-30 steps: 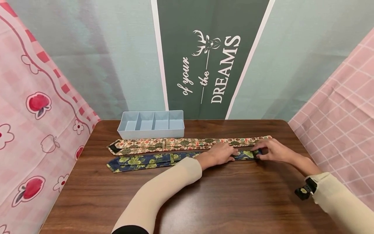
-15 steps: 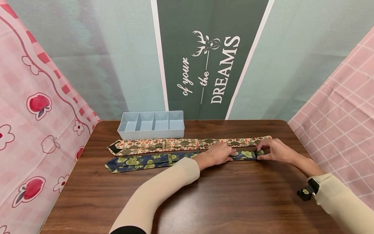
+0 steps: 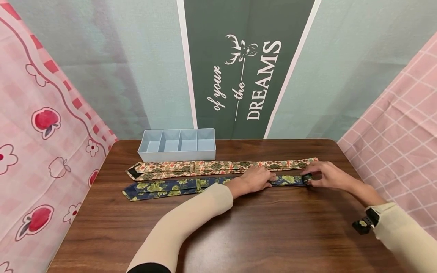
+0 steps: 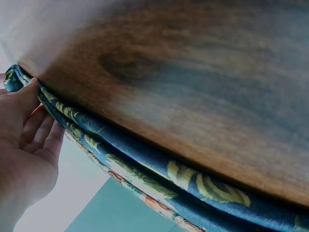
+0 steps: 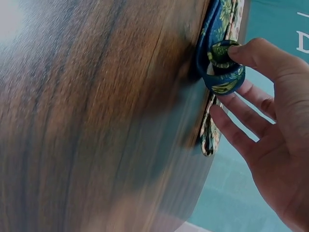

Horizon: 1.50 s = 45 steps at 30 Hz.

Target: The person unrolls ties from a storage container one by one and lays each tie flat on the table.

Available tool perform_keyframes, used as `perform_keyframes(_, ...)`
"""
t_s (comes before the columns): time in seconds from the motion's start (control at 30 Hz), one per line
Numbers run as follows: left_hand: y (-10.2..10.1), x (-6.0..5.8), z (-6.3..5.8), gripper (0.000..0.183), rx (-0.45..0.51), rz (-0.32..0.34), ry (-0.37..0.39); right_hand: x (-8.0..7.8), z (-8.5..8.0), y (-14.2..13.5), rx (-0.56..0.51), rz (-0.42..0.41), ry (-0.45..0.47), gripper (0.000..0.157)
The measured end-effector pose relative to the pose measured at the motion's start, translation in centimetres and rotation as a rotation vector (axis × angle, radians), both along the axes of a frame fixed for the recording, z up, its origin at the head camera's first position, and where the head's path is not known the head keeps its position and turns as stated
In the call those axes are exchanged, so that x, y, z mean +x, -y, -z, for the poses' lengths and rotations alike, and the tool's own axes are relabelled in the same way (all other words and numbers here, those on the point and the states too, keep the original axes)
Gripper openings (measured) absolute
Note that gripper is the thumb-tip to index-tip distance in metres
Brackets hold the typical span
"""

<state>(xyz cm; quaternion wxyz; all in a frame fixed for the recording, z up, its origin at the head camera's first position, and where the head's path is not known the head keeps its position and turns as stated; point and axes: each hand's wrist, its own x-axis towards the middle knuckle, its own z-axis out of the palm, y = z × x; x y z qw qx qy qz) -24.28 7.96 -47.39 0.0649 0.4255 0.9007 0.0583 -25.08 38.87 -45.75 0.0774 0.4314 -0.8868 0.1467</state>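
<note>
A navy necktie with yellow-green flowers (image 3: pixel 153 187) lies doubled lengthwise across the table. My left hand (image 3: pixel 254 179) rests on its right half, fingers bent lightly over it; the left wrist view shows the thumb at the tie's edge. At the right end my right hand (image 3: pixel 324 175) pinches the folded end of the tie between thumb and fingers. That end curls into a small loop (image 5: pixel 225 67) in the right wrist view. Just behind, a cream patterned necktie (image 3: pixel 170 168) lies parallel, partly hidden by my hands.
A pale blue box (image 3: pixel 177 156) with several compartments stands at the back left, close behind the cream tie. The brown wooden table (image 3: pixel 266 231) ends at a printed cloth backdrop (image 3: pixel 164 76). Pink curtains (image 3: pixel 44 170) hang at both sides.
My right hand has shifted slightly right, and the navy tie's end has turned over into a small dark curl in its fingers. My left hand stays almost in place on the tie.
</note>
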Motion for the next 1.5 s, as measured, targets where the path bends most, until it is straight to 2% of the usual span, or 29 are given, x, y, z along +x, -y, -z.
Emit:
perform_keyframes(0.13,0.0,-0.1,0.1,0.039,0.006,0.003,0.006,0.1,0.1,-0.4,-0.013,0.005,0.024,0.042)
perform_keyframes(0.3,0.0,-0.1,0.1,0.038,0.011,-0.003,0.01,0.2,0.3,-0.6,-0.039,0.056,0.077,0.038)
perform_keyframes(0.57,0.0,-0.1,0.1,0.039,0.001,0.001,-0.009,0.4,0.5,-1.0,-0.055,0.105,0.033,0.037)
perform_keyframes(0.73,0.0,-0.1,0.1,0.038,0.006,0.004,-0.002,0.6,0.5,-1.6,-0.094,0.139,0.1,0.038)
perform_keyframes(0.83,0.0,-0.1,0.1,0.038,0.014,0.006,-0.003,0.5,0.6,-2.0,-0.109,0.129,0.117,0.043)
perform_keyframes(0.97,0.0,-0.1,0.2,0.038,0.023,0.007,-0.004,0.5,0.8,-2.5,-0.109,0.095,0.065,0.053)
perform_keyframes(1.17,0.1,0.0,0.2,0.039,0.013,0.005,-0.007,0.7,1.2,-3.0,-0.116,0.052,0.025,0.054)
perform_keyframes(1.27,0.1,0.0,0.1,0.04,0.009,0.007,-0.01,0.9,1.4,-3.2,-0.121,0.082,0.039,0.051)
perform_keyframes(1.5,0.5,0.2,-0.1,0.042,0.005,0.026,-0.009,1.0,1.8,-3.9,-0.115,0.226,0.036,0.045)
